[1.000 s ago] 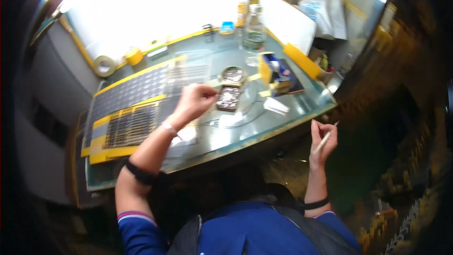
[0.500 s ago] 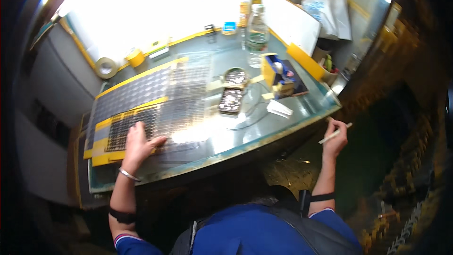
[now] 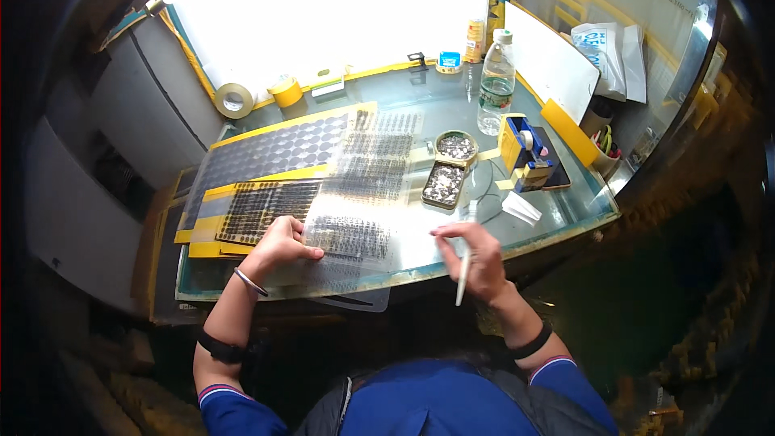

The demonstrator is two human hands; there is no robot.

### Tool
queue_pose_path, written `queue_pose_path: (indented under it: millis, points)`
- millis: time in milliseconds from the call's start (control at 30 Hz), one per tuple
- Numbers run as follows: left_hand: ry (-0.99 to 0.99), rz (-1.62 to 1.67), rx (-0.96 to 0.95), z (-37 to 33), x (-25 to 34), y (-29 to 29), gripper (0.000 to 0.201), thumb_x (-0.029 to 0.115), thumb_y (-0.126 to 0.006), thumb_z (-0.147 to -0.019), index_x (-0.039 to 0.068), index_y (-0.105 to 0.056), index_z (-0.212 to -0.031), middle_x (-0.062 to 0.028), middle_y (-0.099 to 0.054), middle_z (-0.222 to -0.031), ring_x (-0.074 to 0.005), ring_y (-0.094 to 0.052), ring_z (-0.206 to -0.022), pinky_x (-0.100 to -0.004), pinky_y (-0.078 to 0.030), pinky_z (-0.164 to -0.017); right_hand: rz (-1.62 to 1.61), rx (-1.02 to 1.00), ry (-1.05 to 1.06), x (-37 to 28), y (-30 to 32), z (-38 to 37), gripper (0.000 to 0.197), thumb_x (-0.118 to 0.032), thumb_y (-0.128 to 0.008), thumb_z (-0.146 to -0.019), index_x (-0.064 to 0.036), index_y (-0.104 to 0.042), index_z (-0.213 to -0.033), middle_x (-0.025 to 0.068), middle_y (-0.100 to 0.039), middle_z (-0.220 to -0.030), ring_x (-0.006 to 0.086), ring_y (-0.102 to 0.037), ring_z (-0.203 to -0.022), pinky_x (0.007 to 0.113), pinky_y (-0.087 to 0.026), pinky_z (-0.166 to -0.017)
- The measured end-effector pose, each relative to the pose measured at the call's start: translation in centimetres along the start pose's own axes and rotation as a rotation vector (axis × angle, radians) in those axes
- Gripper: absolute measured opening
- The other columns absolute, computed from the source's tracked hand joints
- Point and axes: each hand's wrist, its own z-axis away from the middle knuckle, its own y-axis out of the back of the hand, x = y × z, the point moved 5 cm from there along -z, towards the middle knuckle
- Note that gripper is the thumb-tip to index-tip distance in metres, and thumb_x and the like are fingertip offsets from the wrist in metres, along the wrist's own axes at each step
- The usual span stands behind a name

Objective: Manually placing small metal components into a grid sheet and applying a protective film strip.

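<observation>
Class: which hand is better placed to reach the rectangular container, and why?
Probably the right hand: it is nearer the rectangular container, though holding a slim pale tool; the left hand is at the patterned sheets.

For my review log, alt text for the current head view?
A person's left hand is at the edge of a patterned clear sheet on a table; the right hand holds a slim white tool. Two small containers and a bottle stand beyond.

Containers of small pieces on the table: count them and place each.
2: the round container, left of the tape dispenser, and the rectangular container, just below it in the picture.
</observation>
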Motion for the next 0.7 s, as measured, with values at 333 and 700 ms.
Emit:
queue_pose_path:
  millis: [333, 700]
  points:
    - [0.065, 0.669, -0.133, 4.3, 1.9, 0.6, 0.013, 0.017, -0.059, -0.095, 0.008, -0.05, -0.099, -0.0078, -0.064, -0.089, -0.0198, -0.069, -0.078, -0.0351, -0.06, -0.068, -0.248, -0.025, -0.403, 2.9, -1.5, 0.1, 0.012, -0.004, -0.068, -0.086, -0.0004, -0.064, -0.097, 0.0133, -0.071, -0.09, 0.0215, -0.072, -0.084, 0.031, -0.056, -0.075]
    - [-0.33, 0.823, 0.424, 3.1, -0.3, 8.4, 0.007, 0.005, -0.046, -0.098, 0.004, -0.046, -0.105, -0.0139, -0.063, -0.099, -0.0222, -0.068, -0.078, -0.034, -0.06, -0.065, -0.161, 0.03, -0.41, 2.5, -1.1, -0.5, 0.013, -0.007, -0.067, -0.088, -0.0009, -0.065, -0.1, 0.013, -0.071, -0.092, 0.0214, -0.072, -0.083, 0.031, -0.055, -0.074]
